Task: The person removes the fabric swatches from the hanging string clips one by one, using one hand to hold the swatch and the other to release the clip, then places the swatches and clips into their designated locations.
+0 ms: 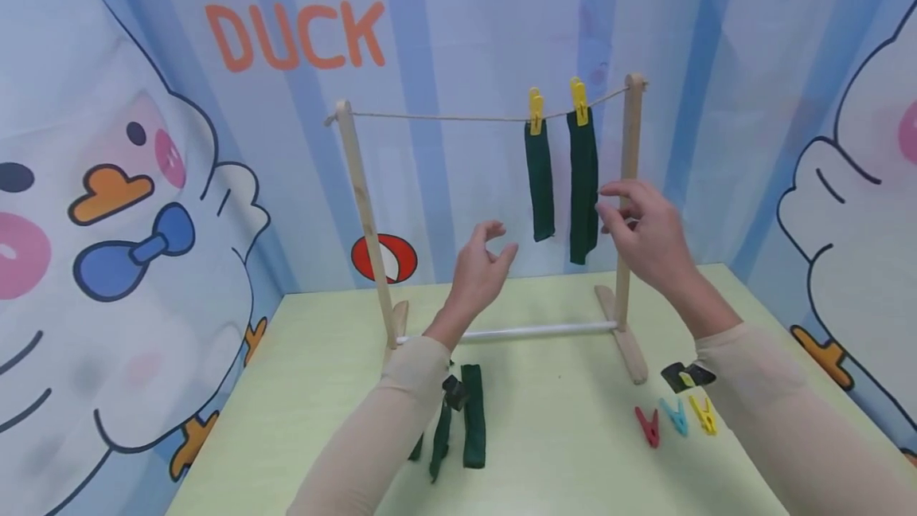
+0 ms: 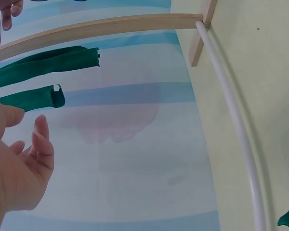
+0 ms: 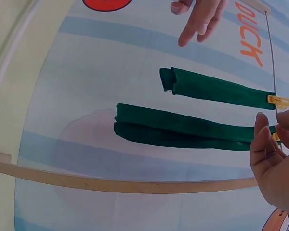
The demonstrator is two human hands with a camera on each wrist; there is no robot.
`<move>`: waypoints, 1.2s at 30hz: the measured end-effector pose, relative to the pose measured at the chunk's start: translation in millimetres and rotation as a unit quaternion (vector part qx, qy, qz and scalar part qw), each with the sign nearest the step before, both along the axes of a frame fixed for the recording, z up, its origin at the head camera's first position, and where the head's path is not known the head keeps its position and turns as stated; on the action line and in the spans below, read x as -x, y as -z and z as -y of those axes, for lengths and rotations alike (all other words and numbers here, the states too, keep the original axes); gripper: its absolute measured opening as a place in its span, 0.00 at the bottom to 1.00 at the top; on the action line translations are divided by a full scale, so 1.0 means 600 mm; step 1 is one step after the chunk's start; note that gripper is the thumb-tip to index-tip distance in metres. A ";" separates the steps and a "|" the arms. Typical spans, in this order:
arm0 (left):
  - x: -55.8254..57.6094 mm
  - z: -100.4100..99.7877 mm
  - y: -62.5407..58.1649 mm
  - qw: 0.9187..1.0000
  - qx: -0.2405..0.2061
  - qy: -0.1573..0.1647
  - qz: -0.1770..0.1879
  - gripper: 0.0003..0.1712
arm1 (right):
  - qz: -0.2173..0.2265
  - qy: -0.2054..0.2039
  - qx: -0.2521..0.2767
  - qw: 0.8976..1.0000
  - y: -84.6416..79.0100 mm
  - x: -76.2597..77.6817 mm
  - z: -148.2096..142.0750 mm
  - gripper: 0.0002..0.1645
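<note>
Two dark green cloth strips hang from a cord (image 1: 444, 117), a left strip (image 1: 540, 181) and a right strip (image 1: 583, 189). A yellow clothespin (image 1: 536, 111) clips the left one, another yellow clothespin (image 1: 579, 102) the right one. My right hand (image 1: 648, 237) is raised beside the right strip, fingers loosely bent, thumb and fingertips apart with nothing between them. Lower and left of the strips, my left hand (image 1: 478, 273) is in the air, thumb and fingers spread, holding nothing. In the left wrist view that hand (image 2: 24, 163) appears near the lower end of a green strip (image 2: 36, 97).
The cord spans two wooden posts (image 1: 630, 134), joined below by a white rod (image 1: 537, 332). More green strips (image 1: 474, 416) lie on the table (image 1: 566, 452), partly behind my left sleeve. Red (image 1: 648, 427), blue (image 1: 674, 416) and yellow (image 1: 704, 416) clothespins lie at right.
</note>
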State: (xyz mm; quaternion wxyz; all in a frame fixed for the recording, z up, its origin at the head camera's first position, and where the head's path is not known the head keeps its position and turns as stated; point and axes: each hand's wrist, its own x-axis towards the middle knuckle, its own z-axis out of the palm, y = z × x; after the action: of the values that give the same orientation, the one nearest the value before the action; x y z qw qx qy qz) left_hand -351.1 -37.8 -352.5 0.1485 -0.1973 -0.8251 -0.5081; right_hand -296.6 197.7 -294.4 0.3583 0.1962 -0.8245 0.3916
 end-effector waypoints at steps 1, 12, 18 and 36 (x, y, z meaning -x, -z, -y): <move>0.001 -0.001 -0.003 1.000 -0.001 0.000 0.001 0.25 | -0.002 -0.001 0.003 1.000 -0.001 0.003 0.002 0.16; 0.010 -0.015 -0.013 1.000 -0.015 0.008 0.016 0.29 | -0.014 -0.004 -0.031 0.999 -0.032 0.029 0.027 0.22; 0.017 -0.024 -0.025 0.999 -0.032 0.010 0.010 0.32 | -0.054 -0.017 -0.044 0.997 -0.072 0.041 0.046 0.23; 0.025 -0.063 -0.057 1.000 -0.019 0.022 -0.002 0.35 | 0.015 -0.039 -0.106 0.993 -0.151 0.072 0.068 0.36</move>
State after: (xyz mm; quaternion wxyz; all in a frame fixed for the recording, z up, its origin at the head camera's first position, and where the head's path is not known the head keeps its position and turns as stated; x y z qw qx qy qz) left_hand -366.0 0.2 -318.2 0.1429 -0.2140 -0.8102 -0.5266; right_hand -340.0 157.1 -203.5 0.3076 0.2594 -0.8583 0.3186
